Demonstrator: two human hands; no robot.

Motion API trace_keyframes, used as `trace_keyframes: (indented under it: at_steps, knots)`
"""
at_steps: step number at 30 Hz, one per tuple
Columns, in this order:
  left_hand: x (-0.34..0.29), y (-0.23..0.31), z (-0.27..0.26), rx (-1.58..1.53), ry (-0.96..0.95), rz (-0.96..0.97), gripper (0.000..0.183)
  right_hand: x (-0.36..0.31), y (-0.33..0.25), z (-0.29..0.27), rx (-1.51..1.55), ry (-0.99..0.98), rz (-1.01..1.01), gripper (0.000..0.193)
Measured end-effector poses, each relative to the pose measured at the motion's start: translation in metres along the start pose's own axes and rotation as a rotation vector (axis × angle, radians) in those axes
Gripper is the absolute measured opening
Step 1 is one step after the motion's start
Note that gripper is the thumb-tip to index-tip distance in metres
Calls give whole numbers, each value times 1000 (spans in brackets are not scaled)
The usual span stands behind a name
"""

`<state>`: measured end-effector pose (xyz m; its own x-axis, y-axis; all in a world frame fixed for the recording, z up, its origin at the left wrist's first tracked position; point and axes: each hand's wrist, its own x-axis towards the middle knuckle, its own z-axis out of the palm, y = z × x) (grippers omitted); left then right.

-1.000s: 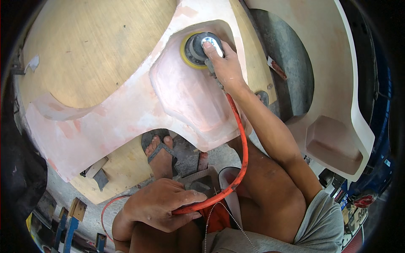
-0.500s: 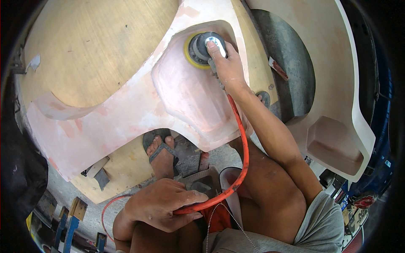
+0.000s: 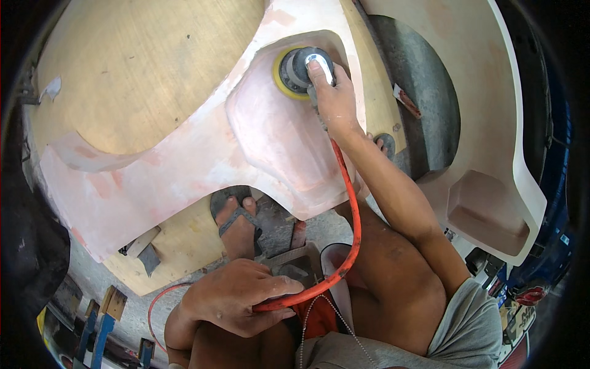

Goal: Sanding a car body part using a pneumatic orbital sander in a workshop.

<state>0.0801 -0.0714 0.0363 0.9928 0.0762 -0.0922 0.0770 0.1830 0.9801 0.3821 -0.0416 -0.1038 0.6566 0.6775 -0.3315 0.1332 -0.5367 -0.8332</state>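
Note:
My right hand [image 3: 336, 98] is wrapped round a palm sander [image 3: 299, 67], thumb on its shiny lever. The sander's yellow-edged round pad [image 3: 283, 81] rests against the far end of a hollow in a pale pink molded panel [image 3: 184, 166]. From the sander's back a red air hose [image 3: 351, 215] loops down toward me. My left hand [image 3: 243, 295] holds that hose over my lap, between thumb and fingers. The underside of the sander's pad is hidden.
The panel lies over a plywood sheet [image 3: 141, 67]. A second molded panel [image 3: 476, 80] with a square recess stands on the right. A sanding block with grey paper [image 3: 145, 251] lies on the plywood. My sandalled foot [image 3: 238, 227] is below the panel's near edge.
My right hand and the sander have shifted slightly to the right in the hollow. The left hand stays in place on the hose.

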Motion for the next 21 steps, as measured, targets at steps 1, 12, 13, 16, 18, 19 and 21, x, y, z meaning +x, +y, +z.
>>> trace_keyframes:
  at_steps: [1, 12, 13, 16, 18, 19, 21]
  knots:
    - [0, 0, 0, 0, 1, 0, 44, -1, 0, 0, 7, 1, 3, 58]
    - [-2, 3, -2, 19, -9, -22, 43, -11, 1, 1, -8, 45, 65, 57]
    - [-2, 2, -3, 23, -13, -7, 43, -19, 3, 0, -39, -4, 15, 56]
    - [0, 0, -3, 26, -20, 2, 43, -48, 10, -1, -140, -131, -123, 55]
    - [1, -2, -1, 43, -46, -8, 44, -62, 14, 7, 46, -228, -91, 55]
    - [1, -3, 0, 38, -52, -13, 44, -63, 15, 9, 61, -228, -119, 55]
    - [3, -4, 2, 54, -78, -9, 44, -57, 15, 13, 62, -191, -134, 55]
